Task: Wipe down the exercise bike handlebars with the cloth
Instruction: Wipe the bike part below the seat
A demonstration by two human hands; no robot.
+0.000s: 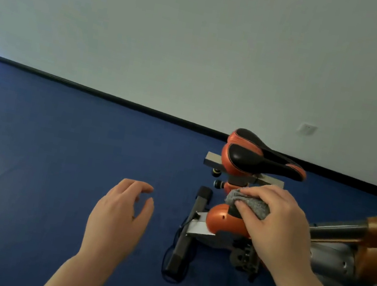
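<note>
An orange and grey exercise bike point(221, 220) stands on the blue floor at the right. Its black and orange saddle point(260, 159) is at the top. My right hand point(276, 224) is shut on a grey cloth point(246, 202) and presses it onto a dark part just above the orange frame cover, below the saddle. My left hand point(119, 216) hovers over the floor to the left of the bike, fingers apart and curled, holding nothing. The handlebars are not visible in this view.
A black rear stabiliser bar point(188, 233) with a cable lies on the blue floor point(54, 157). An orange and metal tube point(356, 229) of the bike runs off the right edge. A pale wall with a black skirting and a socket point(307, 129) is behind.
</note>
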